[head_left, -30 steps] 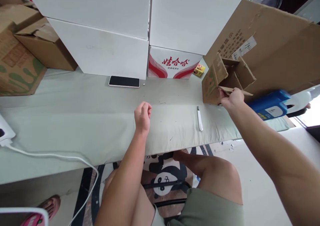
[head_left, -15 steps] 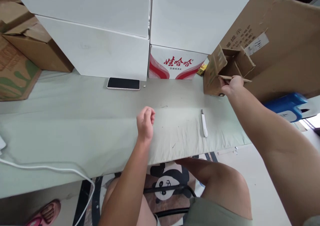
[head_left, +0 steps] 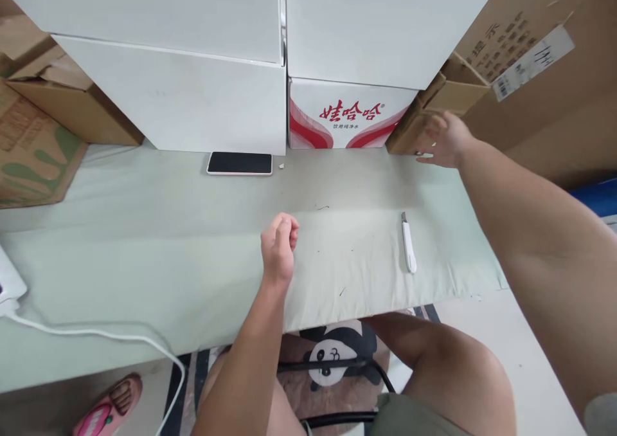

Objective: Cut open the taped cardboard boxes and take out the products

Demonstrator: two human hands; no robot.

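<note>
My left hand [head_left: 279, 246] rests in a loose fist on the pale green cloth, with nothing showing in it. At the right, my right hand [head_left: 446, 141] is beside a small open cardboard box [head_left: 453, 95], fingers apart and slightly blurred. It partly hides the box's front, and I cannot tell whether the fingertips touch it. A white utility knife [head_left: 409, 246] with its blade tip showing lies on the cloth, nearer to me than the right hand. Between the hands and the back lie a few dark threads.
White boxes [head_left: 168, 95] are stacked along the back, beside a red-and-white printed carton [head_left: 351, 118]. A phone [head_left: 240, 163] lies before them. Cardboard boxes [head_left: 38, 146] stand left, a large cardboard sheet [head_left: 544, 101] right. A white cable [head_left: 110, 337] hangs over the front edge.
My right hand has let go of the small box's flap and its fingers have spread. The box sits farther back, against the printed carton. My left hand keeps its fist; the view has shifted slightly.
</note>
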